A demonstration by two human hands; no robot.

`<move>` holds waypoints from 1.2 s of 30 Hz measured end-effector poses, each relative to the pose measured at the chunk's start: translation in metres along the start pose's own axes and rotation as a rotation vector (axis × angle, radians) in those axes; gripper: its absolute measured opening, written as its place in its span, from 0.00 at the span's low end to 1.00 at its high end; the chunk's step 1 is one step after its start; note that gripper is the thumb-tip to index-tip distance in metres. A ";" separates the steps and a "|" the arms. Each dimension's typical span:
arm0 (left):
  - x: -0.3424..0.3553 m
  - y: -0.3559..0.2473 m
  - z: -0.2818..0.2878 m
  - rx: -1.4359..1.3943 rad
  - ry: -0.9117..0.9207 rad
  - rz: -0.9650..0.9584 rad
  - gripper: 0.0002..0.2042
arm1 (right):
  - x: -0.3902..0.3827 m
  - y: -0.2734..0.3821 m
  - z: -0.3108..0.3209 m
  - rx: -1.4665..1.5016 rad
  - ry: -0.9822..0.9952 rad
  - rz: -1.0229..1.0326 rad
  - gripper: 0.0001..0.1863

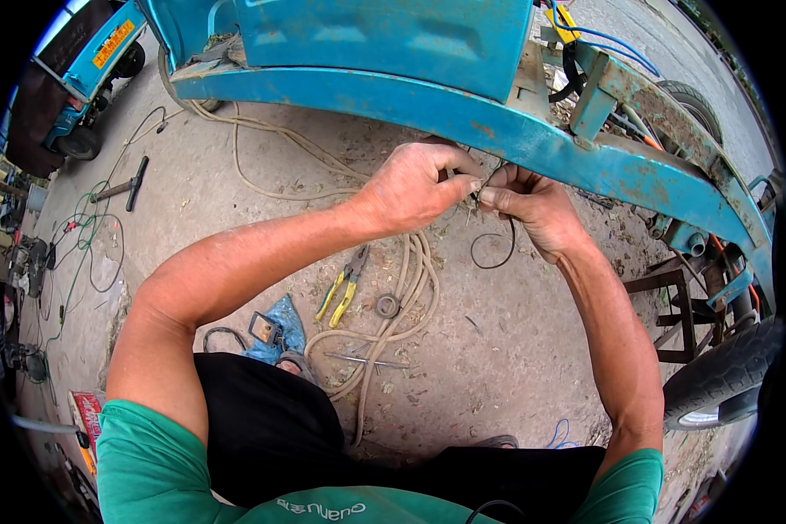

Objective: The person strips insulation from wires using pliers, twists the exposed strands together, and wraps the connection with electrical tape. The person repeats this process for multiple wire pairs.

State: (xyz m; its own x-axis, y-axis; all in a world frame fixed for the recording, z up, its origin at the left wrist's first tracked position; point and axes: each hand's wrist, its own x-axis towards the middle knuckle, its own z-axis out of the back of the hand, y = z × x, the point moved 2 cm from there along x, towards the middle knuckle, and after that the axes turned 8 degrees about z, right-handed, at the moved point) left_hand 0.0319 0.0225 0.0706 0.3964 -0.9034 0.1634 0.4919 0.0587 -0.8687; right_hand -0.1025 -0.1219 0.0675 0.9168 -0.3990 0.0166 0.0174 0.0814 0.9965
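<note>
A green short-sleeved shirt (148, 463) fills the lower edge of the frame, its sleeves ending above the elbows. Dark trousers (271, 428) show at lower centre. Both forearms and the hands are bare, without gloves.

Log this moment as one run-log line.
left hand: pinching wire | right hand: pinching wire | site: under blue frame | ground: pliers, hose

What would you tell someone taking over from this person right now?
Left hand: fingertips pinched on a thin black wire under the blue frame rail.
Right hand: pinching the same wire close beside it; a loop hangs below.
On the ground: yellow-handled pliers, a tape roll, a pale hose, a hammer.
Done: wire ends brought together. Left: whether they are joined can't be seen.
</note>
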 end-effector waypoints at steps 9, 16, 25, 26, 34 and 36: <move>0.002 -0.005 0.001 0.063 0.095 0.100 0.13 | -0.002 -0.004 0.003 0.054 0.008 0.079 0.05; 0.002 -0.002 0.003 0.073 0.125 0.076 0.15 | -0.005 0.005 -0.004 -0.237 0.016 0.217 0.08; 0.002 -0.004 0.005 0.112 0.151 0.079 0.17 | -0.012 0.007 0.007 -0.269 0.007 0.172 0.10; 0.001 -0.004 0.005 0.113 0.147 0.084 0.17 | -0.012 0.007 0.007 -0.259 0.006 0.167 0.10; 0.001 0.004 0.006 0.018 0.131 0.105 0.16 | -0.013 0.009 0.010 -0.292 0.063 0.102 0.11; -0.001 0.003 0.008 -0.062 0.140 0.179 0.17 | -0.013 0.007 0.013 -0.288 0.076 0.103 0.11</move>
State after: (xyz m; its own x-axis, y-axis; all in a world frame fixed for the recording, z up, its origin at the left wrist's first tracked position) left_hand 0.0395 0.0273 0.0713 0.3597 -0.9312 -0.0581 0.3731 0.2007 -0.9058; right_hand -0.1197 -0.1279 0.0749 0.9468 -0.3064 0.0989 0.0256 0.3779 0.9255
